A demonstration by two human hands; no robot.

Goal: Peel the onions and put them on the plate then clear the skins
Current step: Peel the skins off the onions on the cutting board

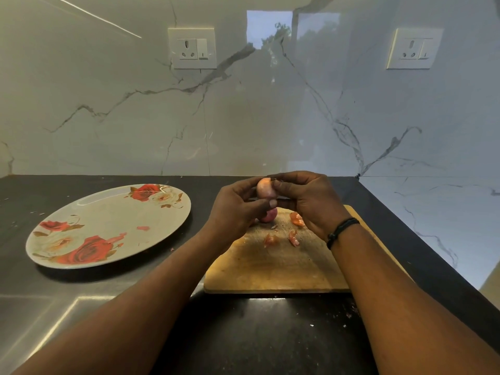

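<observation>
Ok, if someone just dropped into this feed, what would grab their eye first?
Probably the two hands raised above the wooden chopping board, left hand and right hand, both gripping a small pale pink onion. Next, the big round rose-patterned plate to the left on the black counter, holding no onions. Orange-pink skin scraps lie on the board, with a second reddish onion under the hands.

Glossy marble-look wall [270, 104], worn wooden board [270, 266] — scratched, matt, glossy floral plate [108, 212], dark polished counter [270, 334]

Both forearms extended, left hand [238, 204] and right hand [305, 198] raised together, fingers curled, gripping.
</observation>
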